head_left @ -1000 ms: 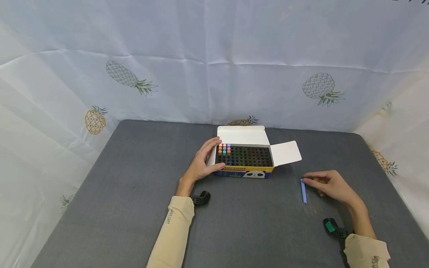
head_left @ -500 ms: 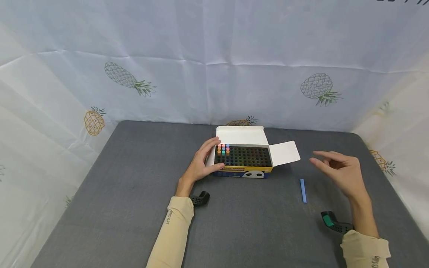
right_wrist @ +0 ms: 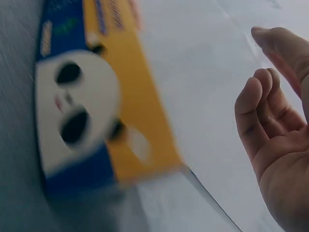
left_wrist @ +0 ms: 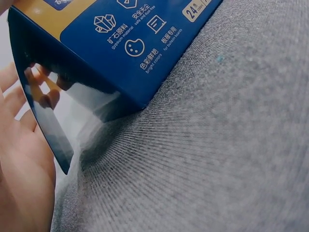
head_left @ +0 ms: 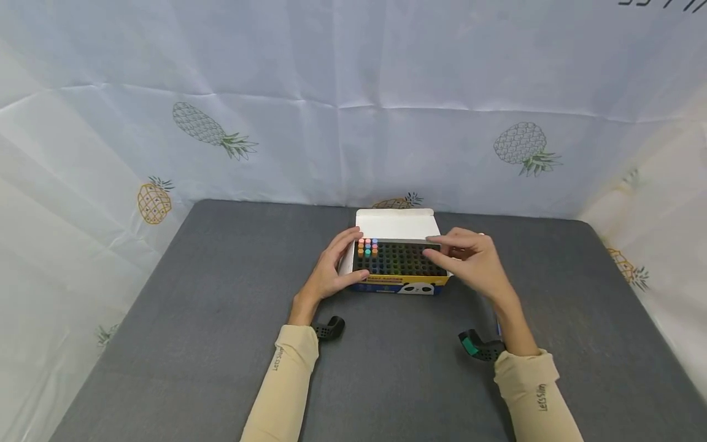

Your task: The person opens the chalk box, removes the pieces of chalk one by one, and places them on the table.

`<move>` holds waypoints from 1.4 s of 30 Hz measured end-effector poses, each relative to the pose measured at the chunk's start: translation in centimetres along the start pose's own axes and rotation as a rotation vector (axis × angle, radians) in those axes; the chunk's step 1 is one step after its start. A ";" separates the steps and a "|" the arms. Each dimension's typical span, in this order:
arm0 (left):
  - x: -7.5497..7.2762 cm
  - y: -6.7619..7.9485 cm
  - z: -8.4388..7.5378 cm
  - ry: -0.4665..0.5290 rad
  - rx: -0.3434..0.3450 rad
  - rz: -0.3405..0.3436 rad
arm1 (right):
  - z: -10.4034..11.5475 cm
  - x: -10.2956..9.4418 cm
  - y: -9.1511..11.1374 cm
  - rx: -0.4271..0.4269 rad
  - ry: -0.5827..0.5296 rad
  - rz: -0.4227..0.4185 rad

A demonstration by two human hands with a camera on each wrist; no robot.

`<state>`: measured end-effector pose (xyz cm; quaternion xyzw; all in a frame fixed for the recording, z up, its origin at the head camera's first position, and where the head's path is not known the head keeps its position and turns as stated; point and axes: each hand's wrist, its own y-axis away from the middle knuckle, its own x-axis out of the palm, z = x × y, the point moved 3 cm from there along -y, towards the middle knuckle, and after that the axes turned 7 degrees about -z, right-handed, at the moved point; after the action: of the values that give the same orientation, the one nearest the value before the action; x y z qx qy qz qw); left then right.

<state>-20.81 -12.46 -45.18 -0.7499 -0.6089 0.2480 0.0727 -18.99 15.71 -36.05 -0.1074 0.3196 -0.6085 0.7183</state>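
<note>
- Head view: the right hand (head_left: 466, 258) is over the box's right end, thumb and forefinger apart, nothing seen between them; I cannot tell whether it touches the box.
- The right wrist view agrees: its other fingers curl loosely round nothing.
- The left hand (head_left: 328, 273) clasps the box's left end, thumb at the front edge and fingertips at the back corner.
- For steady work, I would keep that clasp light but firm, so the box doesn't slide if the other hand nudges it.
- I would also judge it best to bring a pinch straight down from above; the chalk looks brittle, and a sideways tug could snap it.
- The box (head_left: 417, 288) sits on the table, panda side towards the person, its white lid (head_left: 393, 222) raised at the back.
- Inside is a black holder (head_left: 405, 258) with rows of round holes; most look dark, and their depths are too small to read.
- Nine chalk sticks (head_left: 367, 247), pink, blue, orange and teal, stand three by three in its back left corner.
- Outside the box, a blue stick (head_left: 498, 328) lies on the grey table (head_left: 221, 276), mostly hidden by the right forearm.
</note>
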 end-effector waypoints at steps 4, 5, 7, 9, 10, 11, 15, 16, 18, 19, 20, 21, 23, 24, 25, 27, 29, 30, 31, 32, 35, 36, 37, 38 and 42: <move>-0.2 0.1 0.3 0.007 0.013 0.000 | -0.9 3.4 -1.1 0.006 -0.008 0.098; -0.2 0.1 0.4 0.006 0.015 0.001 | -1.0 4.1 -1.4 0.007 -0.008 0.119; -0.2 0.0 0.6 0.011 0.021 0.005 | -1.4 5.3 -1.8 0.007 0.007 0.158; -0.2 0.0 0.7 0.018 0.030 0.011 | -1.7 6.1 -2.2 0.015 0.020 0.182; -0.2 0.0 0.7 0.022 0.034 0.013 | -1.9 6.5 -2.3 0.024 0.026 0.192; -0.2 0.0 0.8 0.023 0.035 0.015 | -2.0 6.8 -2.4 0.028 0.034 0.202; -0.1 0.1 0.7 0.011 0.029 0.014 | -2.6 7.7 -2.4 0.045 0.085 0.225; -0.1 0.1 0.7 0.008 0.026 0.013 | -2.8 7.8 -2.4 0.044 0.099 0.226; 0.0 0.1 0.7 0.001 0.016 0.011 | -3.0 8.1 -2.4 0.040 0.123 0.220; 0.0 0.1 0.7 0.001 0.012 0.011 | -3.1 8.2 -2.4 0.038 0.137 0.216; 0.0 0.1 0.8 0.004 0.011 0.011 | -3.1 8.3 -2.5 0.036 0.151 0.211; 0.0 0.1 0.8 0.008 0.013 0.011 | -3.2 8.4 -2.5 0.035 0.167 0.208; 0.0 0.1 0.8 0.014 0.022 0.011 | -3.3 8.6 -2.6 0.033 0.194 0.205; 0.0 0.1 0.8 0.016 0.026 0.010 | -3.3 8.6 -2.6 0.036 0.208 0.205; -0.1 0.1 0.8 0.018 0.030 0.010 | -3.3 8.7 -2.6 0.040 0.223 0.203; -0.1 0.1 0.8 0.015 0.035 0.009 | -3.3 8.7 -2.6 0.049 0.243 0.196; -0.1 0.1 0.9 0.011 0.035 0.009 | -3.3 8.7 -2.6 0.061 0.252 0.191; -0.1 0.1 0.9 0.008 0.034 0.009 | -3.2 8.8 -2.6 0.065 0.254 0.187; -0.1 0.0 0.9 0.007 0.034 0.009 | -3.2 8.8 -2.6 0.065 0.256 0.184; -0.1 0.0 0.9 0.007 0.034 0.008 | -3.1 8.8 -2.6 0.062 0.257 0.182; -0.1 0.0 0.9 0.010 0.035 0.004 | -3.0 8.9 -2.6 0.042 0.258 0.177; -0.1 0.0 0.9 0.011 0.035 0.003 | -2.9 8.9 -2.5 0.035 0.256 0.175; -0.1 0.1 0.9 0.012 0.038 0.003 | -2.9 8.9 -2.5 0.029 0.254 0.172; -0.1 0.1 0.9 0.012 0.039 0.003 | -2.8 8.8 -2.5 0.021 0.252 0.167; -0.2 0.1 0.8 0.010 0.038 0.005 | -2.8 8.7 -2.5 -0.011 0.240 0.125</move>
<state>-21.10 -12.79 -45.90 -0.7510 -0.6021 0.2559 0.0893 -22.19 7.59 -39.73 -0.0175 0.4128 -0.5693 0.7108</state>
